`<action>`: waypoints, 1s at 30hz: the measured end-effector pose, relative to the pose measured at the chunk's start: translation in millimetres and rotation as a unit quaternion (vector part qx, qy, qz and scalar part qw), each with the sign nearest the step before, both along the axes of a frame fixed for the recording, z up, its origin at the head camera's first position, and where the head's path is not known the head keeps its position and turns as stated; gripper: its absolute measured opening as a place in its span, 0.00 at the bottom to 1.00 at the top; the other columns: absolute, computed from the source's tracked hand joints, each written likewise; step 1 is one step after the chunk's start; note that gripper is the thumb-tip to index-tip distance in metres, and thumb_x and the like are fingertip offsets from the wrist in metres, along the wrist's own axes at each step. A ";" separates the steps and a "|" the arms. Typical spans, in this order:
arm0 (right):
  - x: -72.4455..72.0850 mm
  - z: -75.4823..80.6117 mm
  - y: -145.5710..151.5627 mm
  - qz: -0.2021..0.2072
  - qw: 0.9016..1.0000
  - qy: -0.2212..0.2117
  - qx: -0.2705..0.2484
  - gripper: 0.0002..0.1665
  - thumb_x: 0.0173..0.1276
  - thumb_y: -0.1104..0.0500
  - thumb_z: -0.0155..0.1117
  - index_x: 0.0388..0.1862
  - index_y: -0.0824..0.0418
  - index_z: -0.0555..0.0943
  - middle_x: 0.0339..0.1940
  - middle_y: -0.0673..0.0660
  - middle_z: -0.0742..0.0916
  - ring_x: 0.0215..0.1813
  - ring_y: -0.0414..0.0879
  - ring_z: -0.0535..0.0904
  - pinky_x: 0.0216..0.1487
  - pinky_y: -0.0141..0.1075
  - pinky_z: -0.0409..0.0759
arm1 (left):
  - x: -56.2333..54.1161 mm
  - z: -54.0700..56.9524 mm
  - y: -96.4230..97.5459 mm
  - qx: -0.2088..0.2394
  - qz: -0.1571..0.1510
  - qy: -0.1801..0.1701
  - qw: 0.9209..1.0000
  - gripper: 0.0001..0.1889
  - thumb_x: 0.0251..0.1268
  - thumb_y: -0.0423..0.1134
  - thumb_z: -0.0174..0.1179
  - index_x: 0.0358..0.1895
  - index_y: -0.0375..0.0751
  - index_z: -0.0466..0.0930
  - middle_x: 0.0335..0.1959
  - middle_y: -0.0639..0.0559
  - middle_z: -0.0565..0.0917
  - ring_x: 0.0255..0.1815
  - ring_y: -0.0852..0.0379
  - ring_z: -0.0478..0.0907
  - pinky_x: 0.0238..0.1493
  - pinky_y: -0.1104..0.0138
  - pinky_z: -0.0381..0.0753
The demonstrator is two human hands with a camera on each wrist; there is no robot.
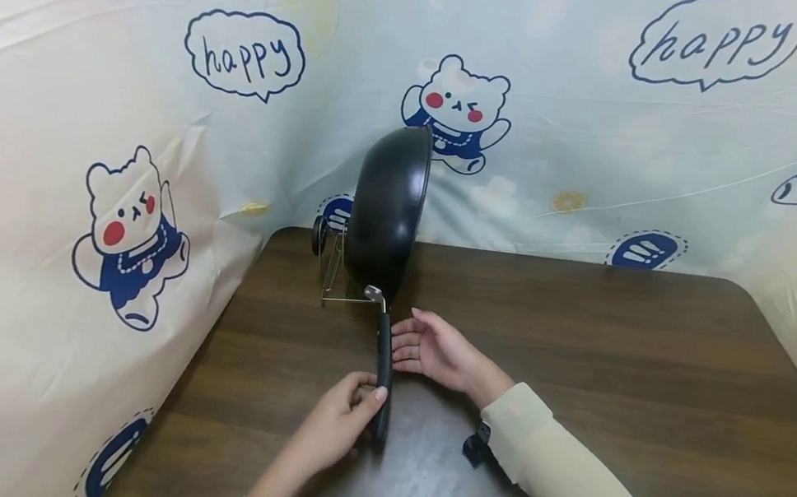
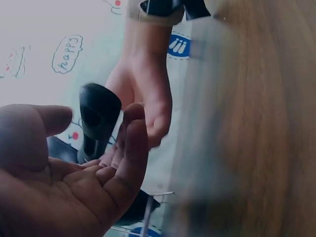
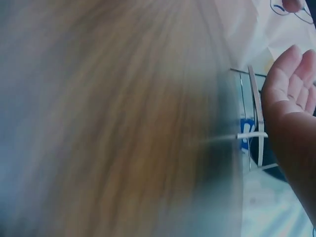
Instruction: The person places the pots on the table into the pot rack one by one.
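A black wok [image 1: 386, 206] stands on its side at the back left, its open face turned right. Its long dark handle [image 1: 384, 363] points toward me. Behind and under it shows a wire rack [image 1: 332, 274], partly hidden by the wok. My left hand [image 1: 336, 419] is around the lower end of the handle, thumb on one side and loosely bent fingers on the other. Gaps show between hand and handle in the left wrist view. My right hand [image 1: 441, 352] has relaxed, extended fingers, with fingertips right beside the handle's upper part and the palm facing it.
A round black knob [image 1: 319, 235] sticks out left of the wok. Everything rests on a brown wooden table [image 1: 612, 391]. Printed cloth [image 1: 569, 137] with cartoon bears hangs behind and at the sides. A black camera mount [image 1: 476, 447] sits at my right sleeve.
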State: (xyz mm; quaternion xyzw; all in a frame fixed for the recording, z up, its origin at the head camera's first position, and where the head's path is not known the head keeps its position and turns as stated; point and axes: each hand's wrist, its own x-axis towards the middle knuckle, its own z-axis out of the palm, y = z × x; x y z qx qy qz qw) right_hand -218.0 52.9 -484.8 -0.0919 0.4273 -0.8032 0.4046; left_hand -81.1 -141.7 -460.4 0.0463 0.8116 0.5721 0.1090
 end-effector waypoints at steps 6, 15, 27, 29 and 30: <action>5.5 -2.9 34.1 -0.004 1.000 -0.010 0.018 0.32 0.78 0.39 0.45 0.54 0.69 0.71 0.42 0.61 0.84 0.42 0.51 0.82 0.51 0.46 0.81 | -9.3 -7.5 -11.1 0.153 0.000 -0.058 0.986 0.29 0.79 0.53 0.45 0.62 0.25 0.66 0.44 0.39 0.79 0.41 0.48 0.81 0.42 0.54 0.84; 27.6 11.8 93.4 -0.030 0.999 -0.010 0.038 0.31 0.81 0.39 0.38 0.52 0.66 0.72 0.42 0.59 0.84 0.45 0.51 0.81 0.56 0.47 0.79 | -26.0 -14.5 -40.0 0.281 -0.039 -0.165 0.945 0.44 0.76 0.67 0.33 0.69 0.23 0.55 0.59 0.30 0.73 0.55 0.41 0.78 0.59 0.48 0.76; 62.7 65.0 171.1 -0.059 0.995 0.069 0.049 0.34 0.84 0.43 0.29 0.60 0.71 0.69 0.54 0.64 0.83 0.55 0.54 0.80 0.63 0.48 0.74 | -41.7 25.7 -82.2 0.322 -0.096 -0.072 0.939 0.39 0.79 0.62 0.22 0.75 0.32 0.51 0.71 0.33 0.66 0.72 0.29 0.58 0.67 0.46 0.66; 68.4 74.2 182.8 -0.069 0.991 0.098 0.058 0.33 0.84 0.44 0.28 0.60 0.70 0.70 0.55 0.64 0.83 0.56 0.54 0.80 0.62 0.47 0.75 | -42.0 36.0 -87.2 0.309 -0.111 -0.030 0.944 0.37 0.81 0.59 0.20 0.76 0.32 0.51 0.71 0.34 0.65 0.72 0.30 0.59 0.67 0.47 0.67; 71.1 78.7 188.3 -0.075 0.988 0.116 0.064 0.33 0.84 0.45 0.28 0.60 0.70 0.70 0.56 0.64 0.83 0.57 0.54 0.80 0.62 0.47 0.75 | -41.8 41.1 -89.4 0.298 -0.117 -0.009 0.947 0.36 0.81 0.57 0.19 0.76 0.33 0.51 0.72 0.34 0.65 0.72 0.32 0.60 0.67 0.48 0.67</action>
